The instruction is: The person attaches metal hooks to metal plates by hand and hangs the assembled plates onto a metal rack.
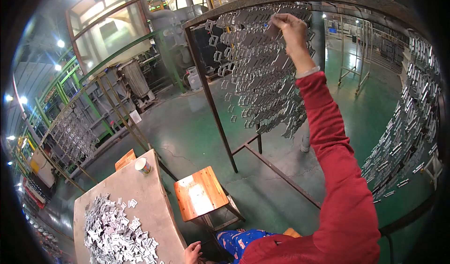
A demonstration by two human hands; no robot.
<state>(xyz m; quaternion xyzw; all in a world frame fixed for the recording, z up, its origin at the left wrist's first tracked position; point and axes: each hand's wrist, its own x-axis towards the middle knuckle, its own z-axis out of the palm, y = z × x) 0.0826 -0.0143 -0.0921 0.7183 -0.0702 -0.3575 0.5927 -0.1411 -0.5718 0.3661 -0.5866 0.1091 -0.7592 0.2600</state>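
Observation:
My right hand is raised to the upper part of a dense curtain of small grey metal pieces hanging in rows from a metal frame. Its thumb and fingers are pinched together against the hanging rows; what they hold is too small to make out. Low in the view, beside the table edge, my left hand has its fingers loosely bent and apart, with nothing visible in them. Near it, a heap of loose flat metal pieces covers part of the table.
A cup-shaped can stands at the table's far corner. Between table and frame is a wooden stool. More metal pieces hang at the right and far left. The frame's lower bar crosses above the green floor.

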